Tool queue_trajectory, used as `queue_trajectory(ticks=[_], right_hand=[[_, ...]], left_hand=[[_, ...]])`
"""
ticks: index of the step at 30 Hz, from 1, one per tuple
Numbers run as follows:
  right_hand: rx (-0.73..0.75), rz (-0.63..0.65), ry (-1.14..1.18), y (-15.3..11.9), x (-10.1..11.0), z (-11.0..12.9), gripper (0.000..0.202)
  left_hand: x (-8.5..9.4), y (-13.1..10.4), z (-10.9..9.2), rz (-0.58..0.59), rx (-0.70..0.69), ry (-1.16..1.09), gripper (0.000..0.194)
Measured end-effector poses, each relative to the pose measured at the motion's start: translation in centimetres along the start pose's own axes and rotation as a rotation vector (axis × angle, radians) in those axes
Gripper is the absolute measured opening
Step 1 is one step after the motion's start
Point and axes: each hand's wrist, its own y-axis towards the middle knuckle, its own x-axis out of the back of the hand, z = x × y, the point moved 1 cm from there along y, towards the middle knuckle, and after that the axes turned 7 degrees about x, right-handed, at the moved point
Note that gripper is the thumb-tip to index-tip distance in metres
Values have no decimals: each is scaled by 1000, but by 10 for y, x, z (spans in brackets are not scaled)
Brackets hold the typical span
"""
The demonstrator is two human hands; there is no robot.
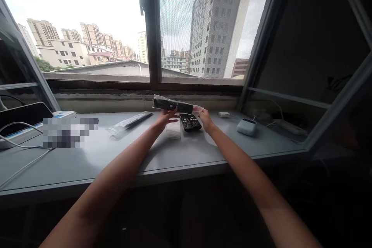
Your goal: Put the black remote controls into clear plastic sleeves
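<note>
A black remote control (165, 104) in a clear plastic sleeve is raised above the desk, lying lengthwise across my view. My left hand (167, 118) holds it from below near its middle, some fingers stretched out beneath. At the right end, my right hand (205, 117) is closed on the loose end of the plastic sleeve (197, 109). Just under the raised remote, two black remotes (190, 123) lie side by side on the desk. By my left wrist is a small clear plastic packet (173, 131). Farther left lies another long dark item in clear plastic (132, 121).
The grey desk (186, 159) runs along a window. A small pale box-shaped device (246, 127) and a white adapter (223, 114) sit on the right. At left are a dark-screened device (26, 118), white cables (26, 166) and a blurred-out patch.
</note>
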Motion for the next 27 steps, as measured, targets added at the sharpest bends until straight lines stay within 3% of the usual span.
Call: queue_trajectory(ticks=[7, 11, 14, 19, 27], right_hand=[[-27, 59, 11, -2, 2, 4, 39], [-51, 20, -12, 0, 4, 2, 39], [-67, -34, -32, 1, 6, 2, 38], [-103, -82, -40, 1, 6, 6, 37], [-253, -221, 140, 4, 17, 3, 13]], left_hand=[[1, -2, 1, -29, 51, -18, 26], [0, -1, 1, -7, 45, 64, 29], [0, 1, -3, -48, 26, -13, 35], [9, 4, -13, -229, -35, -117, 34], [48, 7, -24, -707, -52, -325, 15]])
